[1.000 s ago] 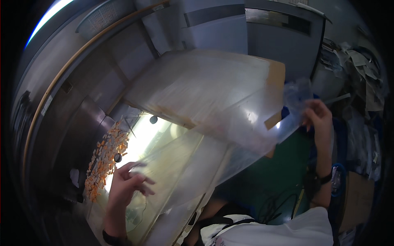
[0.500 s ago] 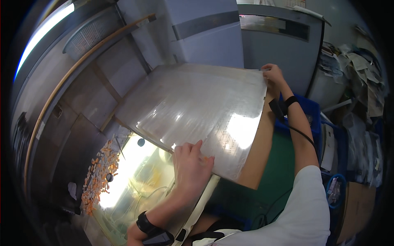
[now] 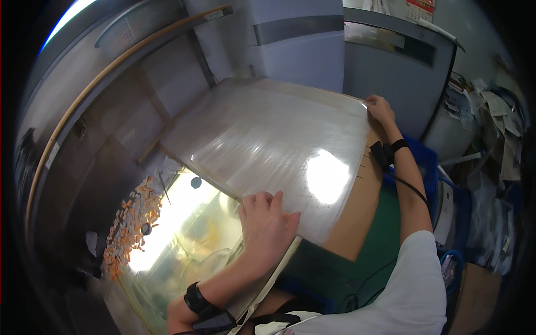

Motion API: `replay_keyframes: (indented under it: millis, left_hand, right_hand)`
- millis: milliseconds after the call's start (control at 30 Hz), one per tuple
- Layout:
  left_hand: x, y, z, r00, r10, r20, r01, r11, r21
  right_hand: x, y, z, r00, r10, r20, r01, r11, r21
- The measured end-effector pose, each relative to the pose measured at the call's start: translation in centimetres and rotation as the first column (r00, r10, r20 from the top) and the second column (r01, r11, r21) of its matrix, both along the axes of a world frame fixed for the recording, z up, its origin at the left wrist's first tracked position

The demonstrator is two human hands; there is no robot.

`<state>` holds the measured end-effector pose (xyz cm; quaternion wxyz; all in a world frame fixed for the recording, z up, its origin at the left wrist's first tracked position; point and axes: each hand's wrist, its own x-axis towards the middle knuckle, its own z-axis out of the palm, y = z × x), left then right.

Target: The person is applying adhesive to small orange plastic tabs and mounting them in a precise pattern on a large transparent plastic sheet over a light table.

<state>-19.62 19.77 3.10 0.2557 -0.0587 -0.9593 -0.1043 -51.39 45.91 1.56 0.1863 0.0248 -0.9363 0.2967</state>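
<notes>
A large clear plastic sheet (image 3: 268,139), glossy and creased, lies over a brown cardboard board (image 3: 357,215). At the sheet's far right corner, my right hand (image 3: 381,109) pinches the plastic between thumb and fingers. My left hand (image 3: 268,226) is at the near left edge of the sheet, fingers curled over the plastic and thumb pointing right; its fingertips are partly hidden. The cardboard shows along the right side, past the edge of the plastic. Bright light reflects off the sheet near its right side.
Left of the board is a lit glass light table (image 3: 195,223) with a dark round disc (image 3: 196,182). Many small orange and white pieces (image 3: 131,223) are scattered along its far left edge. Blue bins (image 3: 419,162) stand at right, with bagged plastic (image 3: 486,206) beyond. A basket (image 3: 134,25) sits on the upper shelf.
The plastic lies with fewer wrinkles near my left hand, and the bright reflection is rounder. My view has shifted slightly. Both hands stay at the same edges of the sheet.
</notes>
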Motion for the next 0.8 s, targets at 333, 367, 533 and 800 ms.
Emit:
replay_keyframes:
  millis: [333, 367, 533, 800]
  left_hand:
    - [7.7, -17.0, 5.5, 0.812, 0.385, -0.439, -0.511, 0.833, -0.214]
    - [11.1, -19.2, 8.0, 0.705, 0.591, -0.392, -0.689, 0.701, -0.184]
    - [34.3, -27.8, 14.5, -0.165, 0.643, -0.748, -0.846, -0.482, -0.228]
    - [46.6, -19.3, 16.2, 0.049, 0.927, -0.371, -0.921, -0.101, -0.375]
  right_hand:
    - [0.6, -3.1, 6.2, 0.91, 0.203, -0.361, -0.173, 0.978, 0.112]
    - [1.8, -4.6, 8.0, 0.85, 0.29, -0.439, -0.261, 0.957, 0.127]
    - [12.3, -13.6, 13.7, 0.592, 0.554, -0.585, -0.6, 0.788, 0.138]
    - [23.7, -23.1, 13.5, 0.101, 0.9, -0.424, -0.926, 0.24, 0.29]
